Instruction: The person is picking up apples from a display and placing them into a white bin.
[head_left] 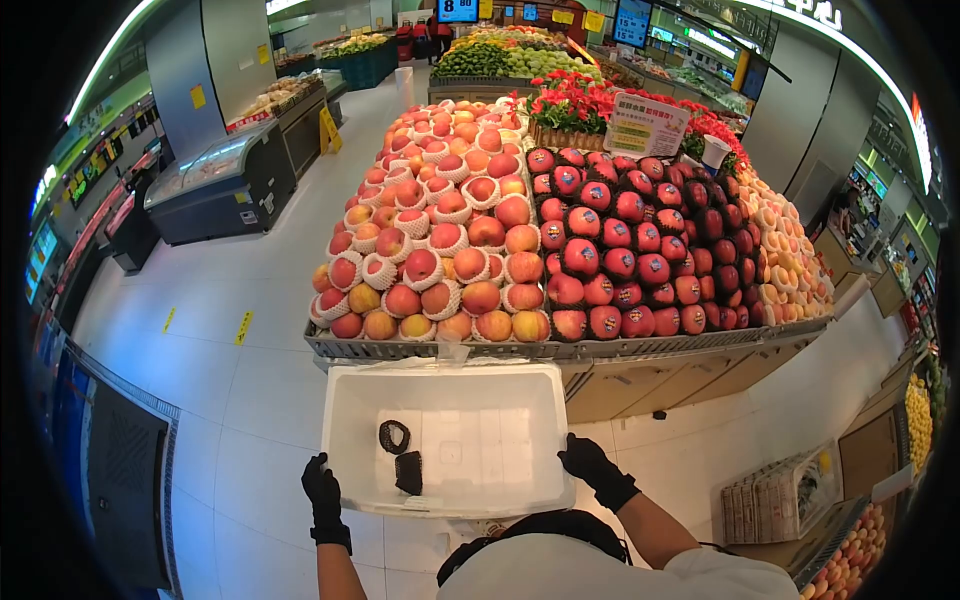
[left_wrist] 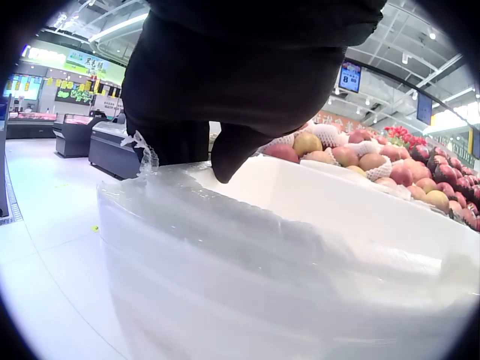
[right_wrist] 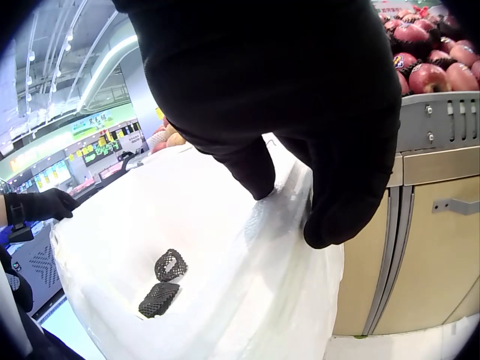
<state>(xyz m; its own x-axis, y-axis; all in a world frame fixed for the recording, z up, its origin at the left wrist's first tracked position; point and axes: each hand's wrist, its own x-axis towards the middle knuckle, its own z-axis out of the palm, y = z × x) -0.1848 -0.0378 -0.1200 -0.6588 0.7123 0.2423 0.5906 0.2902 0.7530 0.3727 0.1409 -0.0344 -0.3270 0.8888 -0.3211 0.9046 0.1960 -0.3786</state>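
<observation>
Closest in, the left hand (head_left: 322,490), in a black glove, grips the near left corner of a white foam box (head_left: 340,400), and the gloved right hand (head_left: 590,465) grips its near right corner. The box is held level at about waist height, and its far rim comes just up to the grey slotted edge (head_left: 560,348) of the fruit stand. To the left there is open white floor (head_left: 230,400) as far as a chest freezer (head_left: 220,185). The right side is tighter, with a low crate (head_left: 780,495) on the floor near the stand's corner.

A thin clear plastic liner (right_wrist: 247,247) drapes over the box walls. Two black foam net sleeves (head_left: 394,437) lie on the box floor toward its near left, close together.

Both wrist views are largely filled by the gloves, so the palms and most fingertips are hidden. In the left wrist view the left hand's fingers (left_wrist: 232,154) hook over the rim. In the right wrist view one of the right hand's fingers (right_wrist: 349,202) curls down outside the wall and another lies inside, pinching the lined rim.

Beyond the box, pale red apples (head_left: 440,240), many in white nets, are stacked on the left of the stand. Dark red apples (head_left: 620,240) in black nets are on the right, with a price sign (head_left: 645,125) behind them.
</observation>
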